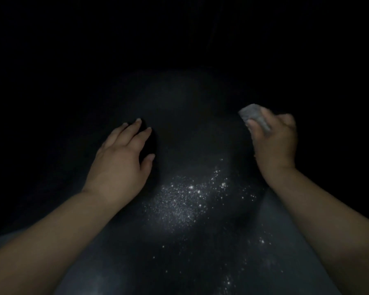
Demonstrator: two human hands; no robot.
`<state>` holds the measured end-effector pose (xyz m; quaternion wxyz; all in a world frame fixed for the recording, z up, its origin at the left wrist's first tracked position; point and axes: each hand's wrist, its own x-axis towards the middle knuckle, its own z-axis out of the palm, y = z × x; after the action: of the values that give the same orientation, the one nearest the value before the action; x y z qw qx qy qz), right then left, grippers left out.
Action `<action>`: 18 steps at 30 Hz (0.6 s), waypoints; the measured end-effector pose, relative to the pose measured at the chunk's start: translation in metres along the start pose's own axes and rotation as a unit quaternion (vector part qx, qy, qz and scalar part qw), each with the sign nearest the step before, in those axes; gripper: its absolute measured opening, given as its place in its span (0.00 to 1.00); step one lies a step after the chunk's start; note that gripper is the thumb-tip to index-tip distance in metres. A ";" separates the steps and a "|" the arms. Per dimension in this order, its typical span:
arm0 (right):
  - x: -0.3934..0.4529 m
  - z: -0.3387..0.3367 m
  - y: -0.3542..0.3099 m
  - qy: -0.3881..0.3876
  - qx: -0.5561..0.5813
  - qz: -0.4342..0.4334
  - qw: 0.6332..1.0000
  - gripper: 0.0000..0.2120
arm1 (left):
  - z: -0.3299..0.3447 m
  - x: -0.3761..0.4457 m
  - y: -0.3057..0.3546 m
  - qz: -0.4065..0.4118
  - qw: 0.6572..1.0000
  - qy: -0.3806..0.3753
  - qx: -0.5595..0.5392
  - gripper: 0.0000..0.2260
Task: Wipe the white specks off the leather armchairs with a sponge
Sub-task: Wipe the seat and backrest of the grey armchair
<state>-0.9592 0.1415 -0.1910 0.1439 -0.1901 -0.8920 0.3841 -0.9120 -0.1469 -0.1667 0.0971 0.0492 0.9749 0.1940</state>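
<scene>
Right hand: My right hand [274,139] gripped the sponge [254,117], fingers curled round it, with its pale end projecting past my fingertips.
Left hand: My left hand [121,158] lay flat on the armchair [179,133], fingers straight and spread, holding nothing.
Specks: The main patch of specks [188,199] sat between my wrists, nearer to me than either hand; smaller scatters [262,241] lay below my right forearm.
Sponge position: The sponge was beyond the patch, up by my right fingertips. I could not tell whether it touched the leather.
Risk, scatter: I judged that a fast dry stroke toward me could push specks off the near edge, or spread them thinner, instead of lifting them.
Risk, missed area: The lighting was poor and everything beyond my hands was black, so specks there could go unseen.
Risk, smear: My left palm or either forearm could drag through the powder.
Leather: Dark, smooth, faintly sheened, gently domed.
Specks, texture: Fine, loose, grainy, bright white, densest at the patch centre.
Sponge, texture: Grey, blocky, matte, soft-looking.
</scene>
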 end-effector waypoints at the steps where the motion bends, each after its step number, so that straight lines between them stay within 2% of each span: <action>1: -0.011 -0.002 0.001 0.011 0.010 0.013 1.000 0.12 | -0.001 -0.002 -0.002 -0.005 1.000 0.001 -0.002 0.26; 2: -0.027 -0.003 0.000 -0.001 0.003 -0.003 1.000 0.08 | -0.002 -0.005 -0.003 -0.010 1.000 0.002 -0.004 0.26; 3: -0.046 -0.005 -0.005 -0.028 -0.013 -0.055 0.998 0.06 | -0.002 -0.009 -0.004 -0.015 1.000 0.001 -0.006 0.26; 5: -0.083 -0.003 -0.013 -0.136 -0.059 -0.177 0.973 0.12 | -0.002 -0.018 -0.006 -0.020 1.000 -0.003 -0.010 0.26; 6: -0.091 -0.003 -0.015 -0.172 -0.065 -0.200 0.962 0.14 | -0.002 -0.023 -0.007 -0.021 1.000 -0.004 -0.010 0.26; 8: -0.086 -0.005 -0.018 -0.180 -0.051 -0.192 0.964 0.15 | -0.003 -0.032 -0.011 -0.020 1.000 -0.005 -0.004 0.26; 12: -0.048 -0.001 -0.015 -0.061 -0.002 -0.047 0.997 0.14 | -0.005 -0.047 -0.021 -0.024 1.000 -0.001 0.011 0.26; 13: -0.049 0.001 -0.017 -0.048 -0.002 -0.036 0.998 0.14 | -0.005 -0.050 -0.023 -0.030 1.000 0.002 0.009 0.26; 15: -0.072 0.005 -0.028 -0.086 0.001 -0.076 0.993 0.09 | -0.004 -0.058 -0.025 -0.042 0.999 0.006 0.005 0.26; 17: -0.109 0.004 -0.032 -0.171 -0.021 -0.177 0.969 0.12 | -0.002 -0.064 -0.024 -0.052 0.999 0.008 0.000 0.26; 18: -0.120 0.000 -0.030 -0.191 -0.013 -0.186 0.964 0.15 | -0.001 -0.067 -0.022 -0.055 0.998 0.009 -0.001 0.26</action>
<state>-0.8594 0.0685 -0.1821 0.0372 0.0544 -0.9276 0.3678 -0.8484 -0.1770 -0.1629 0.0987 -0.0063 0.9768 0.1902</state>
